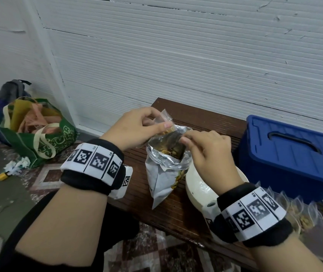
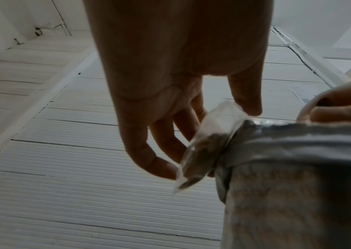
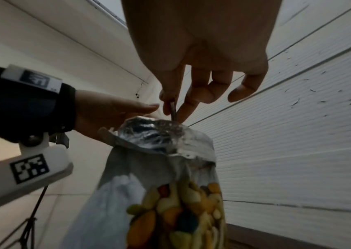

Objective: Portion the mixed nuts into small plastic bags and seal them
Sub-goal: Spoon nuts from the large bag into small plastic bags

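A silver foil bag of mixed nuts [image 1: 162, 173] stands open on the brown wooden table [image 1: 200, 116]. Nuts show in its mouth and through its clear window [image 3: 180, 210]. My left hand [image 1: 156, 124] holds a small clear plastic bag [image 1: 165, 115] just over the foil bag's far left rim, pinched between thumb and fingers. The left wrist view shows a few nuts in the small bag [image 2: 204, 146]. My right hand [image 1: 184, 139] is at the right side of the mouth. Its thumb and forefinger pinch a thin dark edge [image 3: 173, 109] that looks like the foil bag's rim.
A white bowl [image 1: 196, 187] sits under my right wrist. A blue lidded plastic box [image 1: 286, 154] stands at the right. Several small filled bags [image 1: 304, 218] lie near the table's right front. A green tote [image 1: 38, 138] is on the floor at left. A white wall runs behind the table.
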The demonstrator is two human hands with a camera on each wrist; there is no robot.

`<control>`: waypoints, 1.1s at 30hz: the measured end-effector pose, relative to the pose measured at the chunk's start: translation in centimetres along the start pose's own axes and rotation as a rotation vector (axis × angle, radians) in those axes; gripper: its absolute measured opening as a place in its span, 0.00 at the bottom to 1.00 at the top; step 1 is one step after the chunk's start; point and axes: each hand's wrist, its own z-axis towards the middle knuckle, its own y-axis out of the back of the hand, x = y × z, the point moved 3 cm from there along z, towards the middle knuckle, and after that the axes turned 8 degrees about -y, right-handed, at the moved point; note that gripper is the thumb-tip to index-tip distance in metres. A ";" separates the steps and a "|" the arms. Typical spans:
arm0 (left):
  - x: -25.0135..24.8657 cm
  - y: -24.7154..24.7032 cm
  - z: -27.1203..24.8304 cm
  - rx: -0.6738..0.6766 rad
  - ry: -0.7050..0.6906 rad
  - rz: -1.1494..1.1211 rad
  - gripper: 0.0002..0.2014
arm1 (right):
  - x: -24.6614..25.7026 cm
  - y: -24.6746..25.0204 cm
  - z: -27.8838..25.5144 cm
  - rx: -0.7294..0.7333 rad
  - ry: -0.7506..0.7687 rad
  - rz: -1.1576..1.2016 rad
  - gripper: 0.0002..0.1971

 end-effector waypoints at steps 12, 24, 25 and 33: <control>0.2 0.1 0.0 -0.006 0.002 -0.012 0.13 | -0.4 -0.5 -0.2 0.021 -0.291 0.444 0.10; -0.1 0.6 -0.1 -0.031 -0.025 0.001 0.16 | -3.5 1.9 0.8 -0.266 -0.628 0.508 0.12; -0.2 0.8 -0.2 -0.029 -0.021 -0.005 0.15 | -3.7 2.1 0.9 -0.280 -0.641 0.510 0.12; -0.8 1.2 -0.6 0.000 -0.004 0.018 0.17 | -4.1 4.2 2.7 -0.348 -0.701 0.514 0.13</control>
